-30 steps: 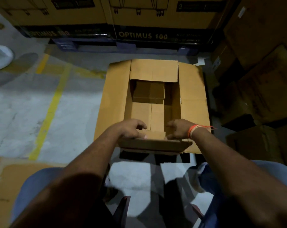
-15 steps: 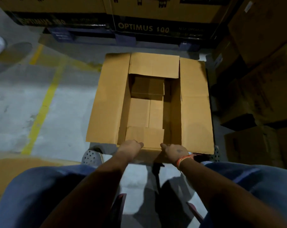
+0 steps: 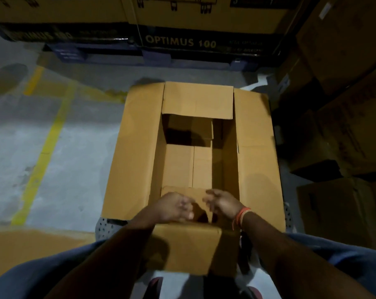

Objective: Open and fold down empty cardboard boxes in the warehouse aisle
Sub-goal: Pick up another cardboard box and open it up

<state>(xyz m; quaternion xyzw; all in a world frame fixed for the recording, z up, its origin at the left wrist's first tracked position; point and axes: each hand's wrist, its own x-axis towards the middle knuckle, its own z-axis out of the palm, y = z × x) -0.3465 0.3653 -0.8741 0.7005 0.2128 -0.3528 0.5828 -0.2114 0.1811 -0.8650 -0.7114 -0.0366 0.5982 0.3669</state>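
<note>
An empty brown cardboard box (image 3: 137, 152) stands open on the floor in front of me. Its left and right flaps are spread out flat, and the far flap (image 3: 197, 100) lies over the opening's far end. The near flap (image 3: 189, 247) hangs down toward me. My left hand (image 3: 174, 209) and my right hand (image 3: 222, 203) hover close together just inside the near edge of the opening, above that flap's fold. Both hands are blurred, with fingers loosely spread and nothing gripped. An orange band circles my right wrist.
Boxes marked OPTIMUS 100 (image 3: 180, 41) are stacked across the far side. Dark cartons (image 3: 344, 130) pile up on the right, close to the box. A yellow floor line (image 3: 47, 147) runs on the left, and flat cardboard (image 3: 27, 249) lies at the near left.
The near flap has swung from level to hanging down toward me. Both hands have come off it and moved up over the box's near edge. The view has closed in on the box.
</note>
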